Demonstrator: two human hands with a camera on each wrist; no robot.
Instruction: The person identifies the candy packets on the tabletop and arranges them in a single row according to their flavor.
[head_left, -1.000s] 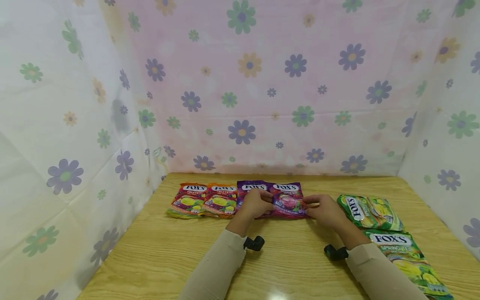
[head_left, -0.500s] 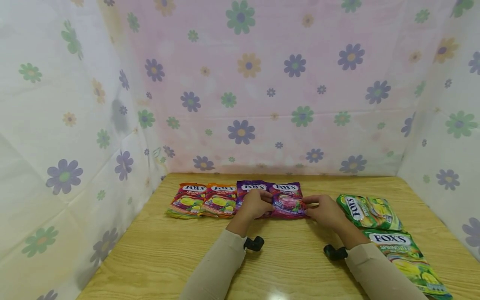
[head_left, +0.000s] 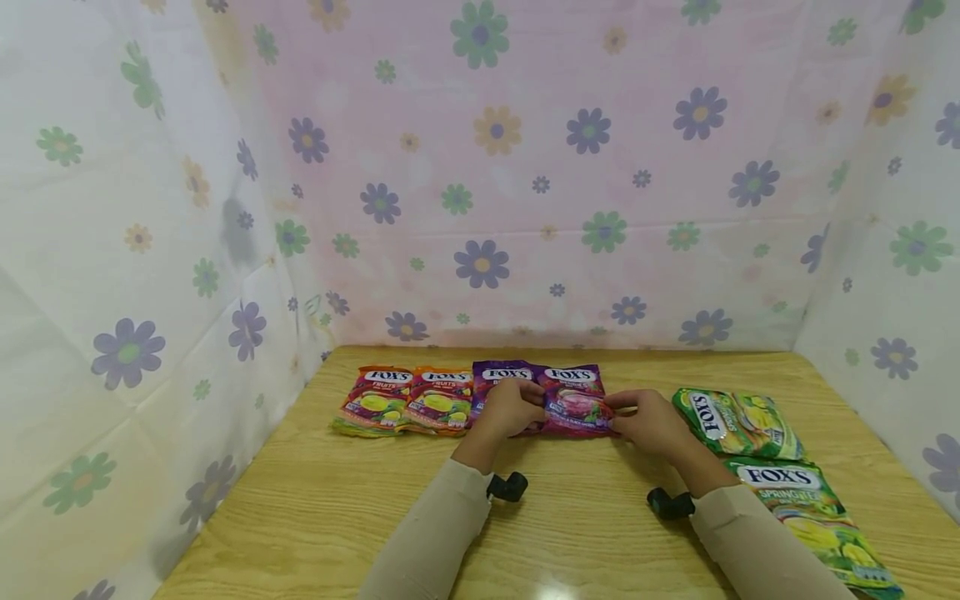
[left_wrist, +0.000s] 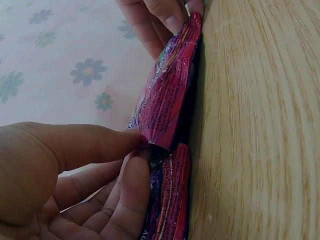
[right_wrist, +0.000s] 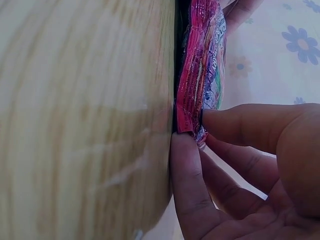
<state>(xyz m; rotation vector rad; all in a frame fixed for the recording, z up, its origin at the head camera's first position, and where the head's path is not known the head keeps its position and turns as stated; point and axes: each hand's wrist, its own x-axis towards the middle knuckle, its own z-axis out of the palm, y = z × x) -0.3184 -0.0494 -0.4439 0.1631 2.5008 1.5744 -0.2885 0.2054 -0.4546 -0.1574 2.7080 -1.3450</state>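
Two purple bags of Fox's Berries candy lie side by side at the back of the table. My left hand [head_left: 508,408] pinches the left edge of the right purple bag [head_left: 573,396], thumb on its front, as the left wrist view shows. At that bag's lower right corner, my right hand [head_left: 651,422] pinches it between thumb and finger. The bottom of the bag [right_wrist: 192,65] faces the right wrist view and rests at the wood surface. Partly covered by my left hand is the other purple bag [head_left: 498,372], which touches its neighbour.
Left of the purple pair lie a red Fox's Fruits bag [head_left: 377,402] and an orange one [head_left: 441,402]. Two green Fox's Spring Tea bags, one turned sideways [head_left: 742,423] and one upright to view [head_left: 813,525], lie on the right. Flowered cloth [head_left: 525,208] walls the wooden table [head_left: 315,508].
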